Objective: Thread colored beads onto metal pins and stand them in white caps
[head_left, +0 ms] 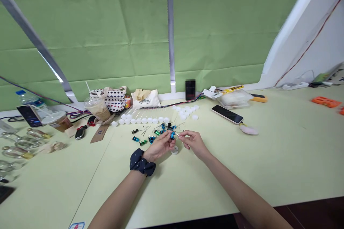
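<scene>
My left hand (162,144), with a dark dotted scrunchie (139,162) at its wrist, is closed on a small shiny blue part (172,135). Facing it, my right hand (195,144) pinches a thin pale rod (179,135), whose tip meets or nearly meets the blue part; contact is too small to tell. Just under the hands sits a small white round cap (174,150). Beyond my left fingers lies a loose pile of blue, green and black metallic pieces with thin metal stems, among them a blue piece (135,139) and a green piece (143,143).
Rows of white round pieces (144,120) with clear tubes lie behind the pile, with more white discs (185,111) to their right. A phone (227,114) lies at right. Drink cups (98,107), a key fob (80,133) and glass bottles (17,152) occupy the left side.
</scene>
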A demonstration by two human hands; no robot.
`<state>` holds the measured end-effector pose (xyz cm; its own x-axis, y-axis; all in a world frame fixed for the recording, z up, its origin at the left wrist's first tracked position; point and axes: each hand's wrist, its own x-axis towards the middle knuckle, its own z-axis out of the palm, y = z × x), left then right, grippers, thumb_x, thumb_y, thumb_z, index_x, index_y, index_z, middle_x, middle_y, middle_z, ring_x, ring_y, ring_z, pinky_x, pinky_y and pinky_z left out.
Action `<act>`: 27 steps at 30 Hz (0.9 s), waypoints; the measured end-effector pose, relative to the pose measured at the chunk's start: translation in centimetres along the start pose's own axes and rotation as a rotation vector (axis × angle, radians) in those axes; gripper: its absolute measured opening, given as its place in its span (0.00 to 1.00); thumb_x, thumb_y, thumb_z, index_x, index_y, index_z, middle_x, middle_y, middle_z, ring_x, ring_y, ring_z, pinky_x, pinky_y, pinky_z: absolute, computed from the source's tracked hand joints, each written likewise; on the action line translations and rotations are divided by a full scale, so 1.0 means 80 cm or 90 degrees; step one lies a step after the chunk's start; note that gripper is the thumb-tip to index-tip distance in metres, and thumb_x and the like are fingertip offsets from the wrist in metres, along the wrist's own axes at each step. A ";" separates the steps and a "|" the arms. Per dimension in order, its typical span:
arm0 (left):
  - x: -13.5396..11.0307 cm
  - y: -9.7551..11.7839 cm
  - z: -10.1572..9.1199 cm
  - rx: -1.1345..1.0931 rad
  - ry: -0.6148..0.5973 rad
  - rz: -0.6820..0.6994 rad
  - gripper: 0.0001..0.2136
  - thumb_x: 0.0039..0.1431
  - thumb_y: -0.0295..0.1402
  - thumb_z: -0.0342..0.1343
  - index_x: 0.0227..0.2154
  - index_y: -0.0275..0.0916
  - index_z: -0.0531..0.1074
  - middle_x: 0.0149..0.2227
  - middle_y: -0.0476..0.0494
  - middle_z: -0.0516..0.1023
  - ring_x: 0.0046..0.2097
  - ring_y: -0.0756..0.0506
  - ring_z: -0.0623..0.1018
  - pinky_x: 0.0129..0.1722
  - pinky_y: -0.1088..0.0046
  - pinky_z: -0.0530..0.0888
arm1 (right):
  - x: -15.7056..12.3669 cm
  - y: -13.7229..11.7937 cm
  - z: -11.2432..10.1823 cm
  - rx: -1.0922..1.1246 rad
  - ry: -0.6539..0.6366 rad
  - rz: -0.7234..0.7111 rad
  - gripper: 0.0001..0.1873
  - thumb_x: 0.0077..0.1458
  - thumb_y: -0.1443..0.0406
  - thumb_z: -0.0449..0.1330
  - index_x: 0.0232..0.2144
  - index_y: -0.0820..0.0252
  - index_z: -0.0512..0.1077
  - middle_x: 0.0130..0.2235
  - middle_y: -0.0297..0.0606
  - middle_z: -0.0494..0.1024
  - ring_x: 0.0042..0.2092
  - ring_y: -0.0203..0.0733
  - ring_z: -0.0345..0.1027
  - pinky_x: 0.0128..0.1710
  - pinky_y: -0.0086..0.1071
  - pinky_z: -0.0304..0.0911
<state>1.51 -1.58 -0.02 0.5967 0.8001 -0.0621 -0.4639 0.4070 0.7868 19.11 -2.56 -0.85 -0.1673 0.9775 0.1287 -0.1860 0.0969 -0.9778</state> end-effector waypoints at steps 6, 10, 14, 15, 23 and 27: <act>0.001 -0.003 -0.001 0.011 0.004 0.001 0.10 0.56 0.37 0.56 0.36 0.37 0.64 0.25 0.49 0.66 0.26 0.54 0.65 0.26 0.78 0.60 | 0.001 0.002 -0.001 0.000 0.004 0.008 0.18 0.40 0.54 0.66 0.29 0.63 0.73 0.23 0.32 0.69 0.16 0.27 0.54 0.15 0.26 0.47; 0.003 -0.006 -0.002 0.052 0.012 0.018 0.11 0.56 0.38 0.55 0.37 0.38 0.64 0.25 0.48 0.67 0.25 0.53 0.65 0.25 0.77 0.60 | 0.002 0.004 -0.002 0.002 0.006 0.021 0.18 0.40 0.53 0.66 0.28 0.63 0.73 0.21 0.31 0.68 0.16 0.27 0.52 0.16 0.26 0.45; 0.005 -0.008 -0.003 0.169 0.053 0.063 0.11 0.56 0.40 0.54 0.38 0.40 0.64 0.25 0.50 0.67 0.25 0.53 0.66 0.27 0.76 0.62 | 0.002 0.002 -0.003 0.039 0.002 0.077 0.18 0.38 0.54 0.67 0.26 0.64 0.73 0.19 0.29 0.66 0.16 0.25 0.50 0.16 0.26 0.43; 0.005 -0.008 -0.004 0.214 0.065 0.081 0.11 0.57 0.40 0.53 0.38 0.40 0.64 0.25 0.50 0.67 0.26 0.53 0.66 0.28 0.75 0.62 | 0.002 0.001 -0.004 0.055 -0.008 0.105 0.18 0.37 0.55 0.68 0.26 0.64 0.73 0.18 0.28 0.65 0.16 0.25 0.49 0.17 0.26 0.43; 0.001 -0.001 -0.004 0.430 0.065 0.160 0.13 0.57 0.43 0.51 0.38 0.39 0.65 0.28 0.48 0.69 0.29 0.51 0.68 0.30 0.74 0.63 | 0.003 0.002 -0.009 0.029 -0.108 0.151 0.17 0.41 0.55 0.65 0.26 0.62 0.67 0.16 0.24 0.59 0.16 0.26 0.46 0.17 0.25 0.43; 0.000 -0.003 0.004 0.408 0.046 0.129 0.14 0.57 0.45 0.49 0.38 0.39 0.63 0.26 0.49 0.69 0.27 0.51 0.67 0.28 0.75 0.63 | -0.001 0.005 -0.007 -0.238 -0.027 -0.072 0.12 0.51 0.57 0.57 0.25 0.59 0.63 0.21 0.28 0.62 0.20 0.30 0.50 0.19 0.25 0.46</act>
<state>1.82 -1.84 -0.03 0.4825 0.8699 0.1022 -0.0694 -0.0784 0.9945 19.56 -2.48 -1.31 -0.2073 0.9490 0.2376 0.1585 0.2722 -0.9491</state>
